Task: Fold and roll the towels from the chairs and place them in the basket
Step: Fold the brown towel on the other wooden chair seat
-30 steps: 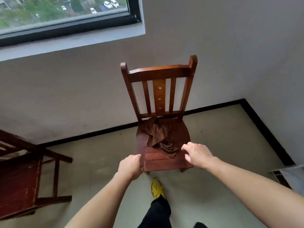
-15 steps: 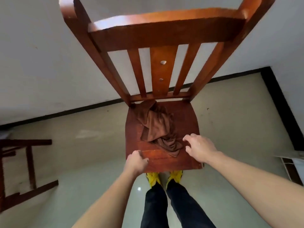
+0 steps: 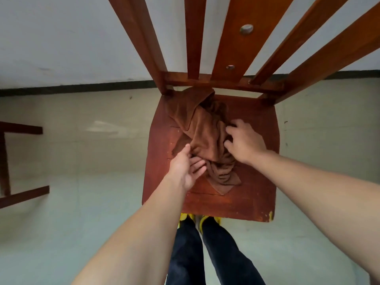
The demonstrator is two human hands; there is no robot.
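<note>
Towel: brown, crumpled in a heap on the chair seat, with its far corner up against the backrest rail.
Left hand: fingers loose and apart, palm turned inward, touching the towel's near left edge and holding nothing.
Right hand: palm down on the towel's right side, fingers curled into the folds, gripping the cloth.
Second chair: partly seen at the left edge, well apart.

Top edge cuts chair back; right hand fingertips buried in towel folds; shoes mostly under chair's front edge.
</note>
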